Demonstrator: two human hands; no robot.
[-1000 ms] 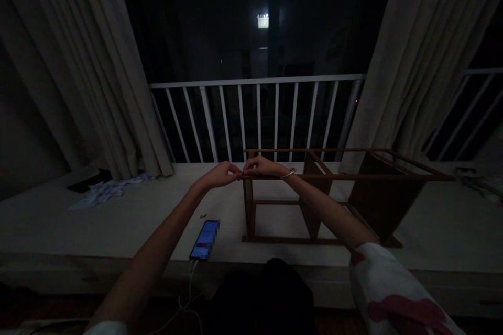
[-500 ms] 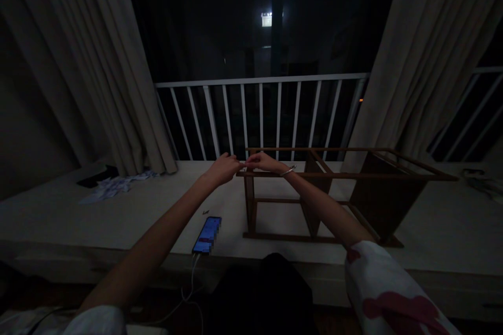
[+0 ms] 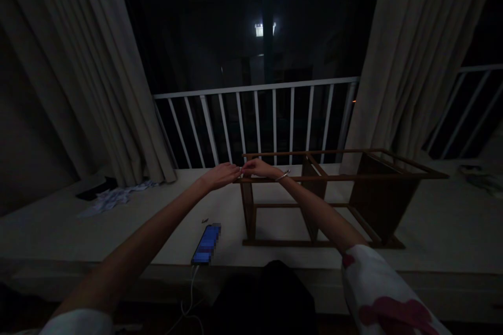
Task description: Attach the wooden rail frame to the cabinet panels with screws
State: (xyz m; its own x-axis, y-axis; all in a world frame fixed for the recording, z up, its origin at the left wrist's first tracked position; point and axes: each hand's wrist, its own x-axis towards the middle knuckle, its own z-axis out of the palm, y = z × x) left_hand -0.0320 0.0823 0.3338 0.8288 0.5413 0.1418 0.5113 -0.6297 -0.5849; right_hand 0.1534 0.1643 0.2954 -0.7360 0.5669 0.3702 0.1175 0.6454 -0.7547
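Note:
A brown wooden rack point(image 3: 338, 178) lies on its side on the white window ledge. At its upper left corner my two hands meet. My right hand point(image 3: 258, 168) has its fingers pinched together there; anything in them is too small and dark to make out. Beside it, the fingertips of my left hand point(image 3: 223, 174) touch the same corner, its fingers bent and close together. What my left hand holds, if anything, is hidden. A small metallic-looking piece point(image 3: 205, 220) lies on the ledge below my left hand, just above a lit phone point(image 3: 207, 244).
A white cable point(image 3: 192, 288) runs from the phone down over the ledge edge. Crumpled pale paper or cloth point(image 3: 112, 198) lies at left beside a dark object. White railings point(image 3: 274, 125) stand behind the ledge, between long curtains point(image 3: 90, 73).
The view has tilted and shifted slightly. My left hand has turned flatter, its back more upward, while my right hand stays pinched at the rack's corner.

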